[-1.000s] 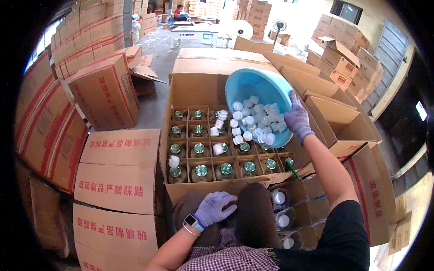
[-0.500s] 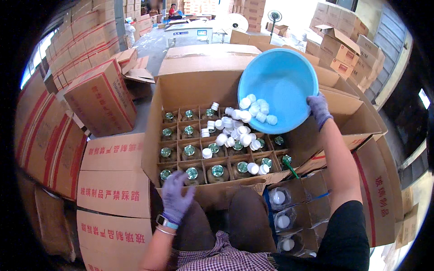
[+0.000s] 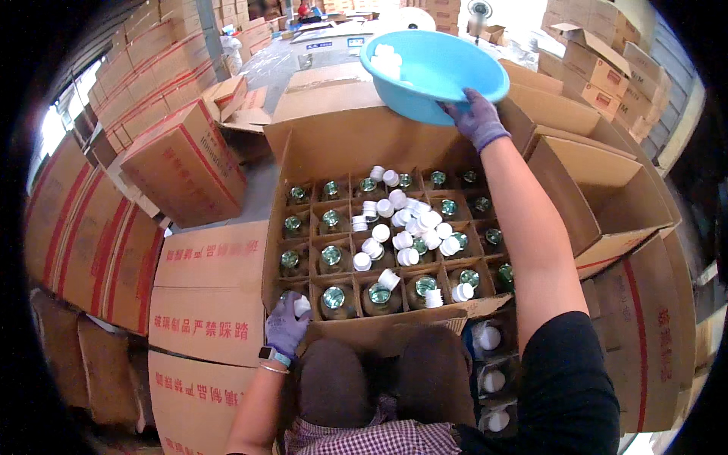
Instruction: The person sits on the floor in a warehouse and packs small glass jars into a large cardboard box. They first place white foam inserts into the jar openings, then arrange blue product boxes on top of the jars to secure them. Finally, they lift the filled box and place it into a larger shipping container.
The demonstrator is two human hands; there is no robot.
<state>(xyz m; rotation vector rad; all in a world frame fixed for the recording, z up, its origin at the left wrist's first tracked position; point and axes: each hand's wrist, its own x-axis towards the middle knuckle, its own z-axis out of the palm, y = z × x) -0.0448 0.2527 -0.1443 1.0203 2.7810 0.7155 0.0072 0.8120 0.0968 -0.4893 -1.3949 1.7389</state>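
Holding blue basin (image 3: 455, 70) by rim: right hand (image 3: 479, 121), outstretched; left hand (image 3: 287, 324) lower, grip closed around white cap (image 3: 302, 305).

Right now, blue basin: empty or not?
Not empty: a cluster of white caps shows inside the blue basin at its left; much of its inside is bare. The right hand grips its near rim.
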